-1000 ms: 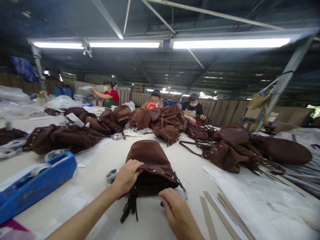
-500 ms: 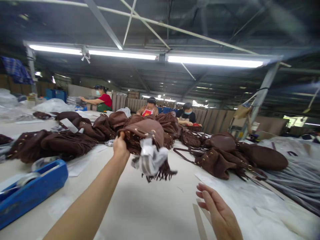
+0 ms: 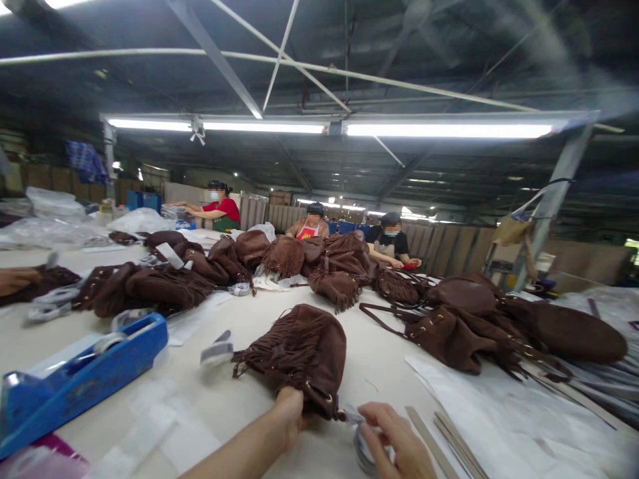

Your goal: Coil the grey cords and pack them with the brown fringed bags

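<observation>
A dark brown fringed drawstring bag (image 3: 319, 346) with gold eyelets is tipped over above the near middle of the table, its fringe toward the left. My left hand (image 3: 290, 416) is closed on its near, eyelet edge; the fingertips are hidden beneath it. At the bag's near right corner is a grey wrapped bundle (image 3: 364, 452), with my right hand (image 3: 397, 442) curled around it, thumb and fingers close together. Another grey wrapped piece (image 3: 217, 352) sticks out on the bag's left side.
A blue tape dispenser (image 3: 84, 379) stands at left. Brown bags (image 3: 344, 256) lie heaped across the table, with more bags (image 3: 454, 332) at right. White sheets (image 3: 469, 412) and flat strips (image 3: 432, 442) lie near right. A co-worker's hand (image 3: 17, 283) shows at the left edge.
My left hand has brought the bag nearer and turned it, so its fringe now faces left. My right hand has moved left to the grey bundle. The view has shifted left.
</observation>
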### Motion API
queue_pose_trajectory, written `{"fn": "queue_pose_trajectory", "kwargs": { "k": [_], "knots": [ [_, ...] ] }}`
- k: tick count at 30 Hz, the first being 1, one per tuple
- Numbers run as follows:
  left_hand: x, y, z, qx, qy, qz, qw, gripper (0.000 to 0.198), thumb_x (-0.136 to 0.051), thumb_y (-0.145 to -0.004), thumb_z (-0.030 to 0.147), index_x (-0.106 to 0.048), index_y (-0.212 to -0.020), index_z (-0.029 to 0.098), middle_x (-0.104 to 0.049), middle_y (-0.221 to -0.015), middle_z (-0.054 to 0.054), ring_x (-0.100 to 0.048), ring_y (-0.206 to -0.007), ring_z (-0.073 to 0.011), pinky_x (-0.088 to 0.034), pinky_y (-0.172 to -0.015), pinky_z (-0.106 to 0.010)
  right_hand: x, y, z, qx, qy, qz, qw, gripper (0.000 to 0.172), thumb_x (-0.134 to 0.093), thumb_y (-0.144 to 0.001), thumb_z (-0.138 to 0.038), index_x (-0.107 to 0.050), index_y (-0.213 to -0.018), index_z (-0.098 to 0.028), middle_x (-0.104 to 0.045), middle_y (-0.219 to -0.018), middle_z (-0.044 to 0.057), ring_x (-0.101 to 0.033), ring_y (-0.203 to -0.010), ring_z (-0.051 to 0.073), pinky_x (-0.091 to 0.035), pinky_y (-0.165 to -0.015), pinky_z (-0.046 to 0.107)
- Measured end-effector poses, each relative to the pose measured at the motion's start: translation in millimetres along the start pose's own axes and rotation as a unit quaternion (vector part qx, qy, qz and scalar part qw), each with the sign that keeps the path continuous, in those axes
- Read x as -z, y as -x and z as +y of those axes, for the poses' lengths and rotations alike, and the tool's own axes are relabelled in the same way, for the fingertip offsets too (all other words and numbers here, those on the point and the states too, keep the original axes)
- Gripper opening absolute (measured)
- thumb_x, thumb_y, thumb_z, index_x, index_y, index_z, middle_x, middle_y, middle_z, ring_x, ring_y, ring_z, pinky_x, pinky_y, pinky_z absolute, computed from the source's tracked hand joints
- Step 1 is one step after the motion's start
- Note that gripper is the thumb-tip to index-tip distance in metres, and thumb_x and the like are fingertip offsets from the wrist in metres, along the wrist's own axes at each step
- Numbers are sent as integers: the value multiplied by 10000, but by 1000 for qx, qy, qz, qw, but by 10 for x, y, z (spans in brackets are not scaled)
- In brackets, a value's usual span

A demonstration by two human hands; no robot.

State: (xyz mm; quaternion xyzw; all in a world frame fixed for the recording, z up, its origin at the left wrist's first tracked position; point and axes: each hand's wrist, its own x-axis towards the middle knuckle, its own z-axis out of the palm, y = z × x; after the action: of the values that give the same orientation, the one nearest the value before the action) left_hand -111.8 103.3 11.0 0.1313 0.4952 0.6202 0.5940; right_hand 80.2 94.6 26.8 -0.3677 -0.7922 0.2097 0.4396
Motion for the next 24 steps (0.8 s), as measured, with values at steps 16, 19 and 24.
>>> {"fn": "queue_pose_trajectory", "kwargs": {
  "k": [16,19,24],
  "knots": [
    [708,457,823,-257,-459,-158,835,217,-442,-723,218,-596,-865,162,-624,-705,-11,-563,-587,-133,-457,-534,-231,-570,-873,-467,181,205,-321,907,886,-689,-658,-251,-309,-1448,-122,-536,-1339,171,-406,-1288,338,-248,-1092,534],
    [794,324,893,-397,-517,-125,748,450,-406,-755,117,-576,-1166,189,-620,-1078,-72,-582,-940,-176,-488,-848,-306,-609,-869,-340,187,174,-312,915,502,-671,-733,-216,-572,-1224,-179,-671,-1047,92,-588,-993,249,-420,-927,394],
    [835,107,747,-417,-610,-151,657,681,-350,-713,-10,-505,-1325,245,-466,-1291,-82,-491,-1174,-196,-380,-1041,-338,-362,-782,-99,165,142,-237,947,238,-475,-764,-27,-622,-846,-196,-633,-835,17,-573,-840,175,-430,-767,276]
  ]
}}
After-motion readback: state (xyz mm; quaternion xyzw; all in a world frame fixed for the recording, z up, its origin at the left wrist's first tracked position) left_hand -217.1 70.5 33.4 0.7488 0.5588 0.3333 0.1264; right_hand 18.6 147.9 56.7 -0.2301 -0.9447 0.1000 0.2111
